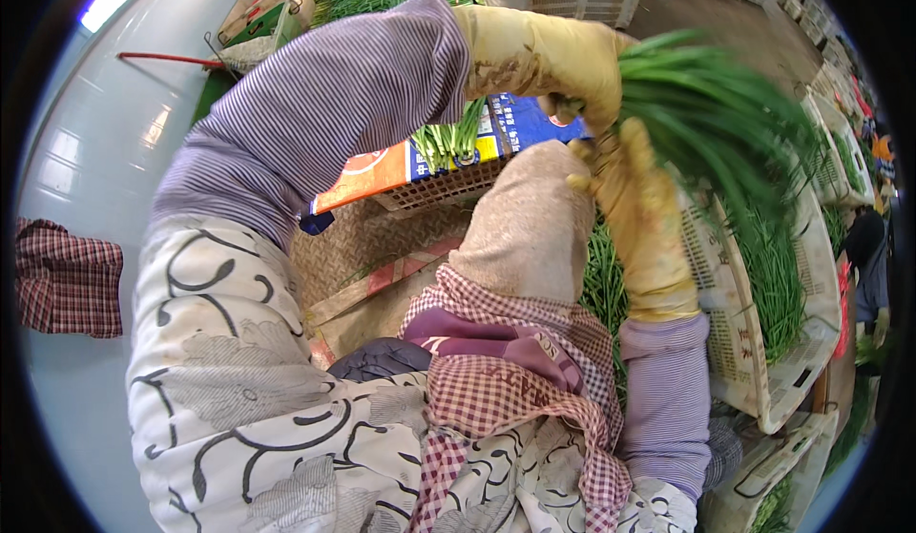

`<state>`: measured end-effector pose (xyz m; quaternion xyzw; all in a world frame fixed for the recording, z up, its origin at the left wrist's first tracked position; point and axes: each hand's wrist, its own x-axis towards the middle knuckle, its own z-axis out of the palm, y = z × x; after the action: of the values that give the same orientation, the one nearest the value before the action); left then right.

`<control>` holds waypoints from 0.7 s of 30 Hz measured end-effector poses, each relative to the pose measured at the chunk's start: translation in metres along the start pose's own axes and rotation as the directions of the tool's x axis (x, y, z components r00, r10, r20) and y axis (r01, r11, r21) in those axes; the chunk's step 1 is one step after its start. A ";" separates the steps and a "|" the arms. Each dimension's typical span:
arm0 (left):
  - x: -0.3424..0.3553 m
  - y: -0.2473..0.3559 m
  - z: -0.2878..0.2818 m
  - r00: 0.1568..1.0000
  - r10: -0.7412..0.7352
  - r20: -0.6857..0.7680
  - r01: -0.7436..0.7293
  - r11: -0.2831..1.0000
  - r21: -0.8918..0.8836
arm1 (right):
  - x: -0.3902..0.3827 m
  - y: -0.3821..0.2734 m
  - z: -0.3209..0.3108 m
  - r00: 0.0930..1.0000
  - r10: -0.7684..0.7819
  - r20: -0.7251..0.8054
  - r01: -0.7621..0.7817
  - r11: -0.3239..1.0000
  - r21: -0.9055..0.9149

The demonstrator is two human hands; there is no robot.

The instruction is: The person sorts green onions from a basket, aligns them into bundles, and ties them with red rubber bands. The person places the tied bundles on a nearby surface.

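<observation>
My left hand [592, 70] grasps greens [706, 104] at upper right, my right hand [627, 178], closure indeterminate, alongside: apparently tidying, next requiring even alignment.

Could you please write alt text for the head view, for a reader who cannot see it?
A person's yellow-gloved left hand grips a blurred bunch of long green leaves, with the gloved right hand close by. Nearby, another, partly hidden bunch lies on an orange-and-blue sheet over a brown basket; pale crates of greens stand at right.
</observation>
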<state>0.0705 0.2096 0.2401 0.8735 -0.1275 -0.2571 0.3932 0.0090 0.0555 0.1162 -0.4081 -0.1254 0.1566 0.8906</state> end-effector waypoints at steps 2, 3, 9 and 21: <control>-0.001 -0.021 -0.024 0.980 0.147 -0.134 -0.168 0.974 -0.155 | 0.030 -0.018 0.010 0.997 -0.041 -0.073 0.021 0.966 -0.256; 0.003 -0.031 -0.033 0.971 0.210 -0.118 -0.236 0.929 -0.285 | 0.047 -0.026 0.015 0.989 -0.140 0.043 0.144 0.865 -0.480; 0.003 -0.133 -0.049 0.854 0.139 -0.501 -0.491 0.532 -0.689 | 0.165 0.012 0.051 0.991 -0.109 0.072 0.127 0.667 -0.734; 0.030 -0.337 0.043 0.913 -0.359 -0.194 -0.286 -0.225 -0.931 | 0.210 0.212 0.027 0.737 0.574 -0.356 -0.623 0.375 -0.686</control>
<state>0.0793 0.3922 -0.0484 0.2623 0.2344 -0.0827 0.9324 0.1555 0.2855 -0.0090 -0.7678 0.0022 0.3863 0.5111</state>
